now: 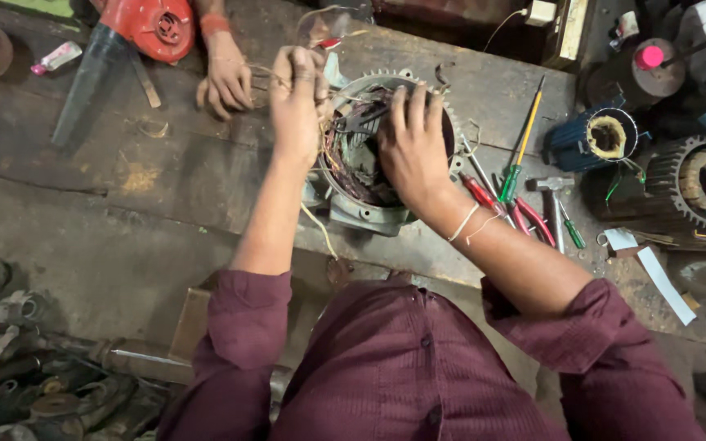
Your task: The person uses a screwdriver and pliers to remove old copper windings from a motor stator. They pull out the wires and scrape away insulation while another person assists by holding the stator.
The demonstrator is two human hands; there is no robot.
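Note:
A grey finned motor housing [367, 214] stands on the worn wooden bench, its open top full of dark copper windings [351, 163]. My left hand [297, 98] is closed around thin wires pulled up from the housing's left rim. My right hand [412, 143] lies flat over the opening, fingers spread and pressing on the windings. A thread is tied around my right wrist. Another person's hand [226, 77] with an orange wristband rests on the bench just left of my left hand.
A red blower [145, 28] lies at the back left. Right of the housing lie red-handled pliers [525, 214], a green screwdriver [520, 143] and a small hammer [553, 200]. Other finned motor bodies [696, 192] and a blue coil [594, 135] stand at right. Scrap metal parts [34, 367] fill the lower left.

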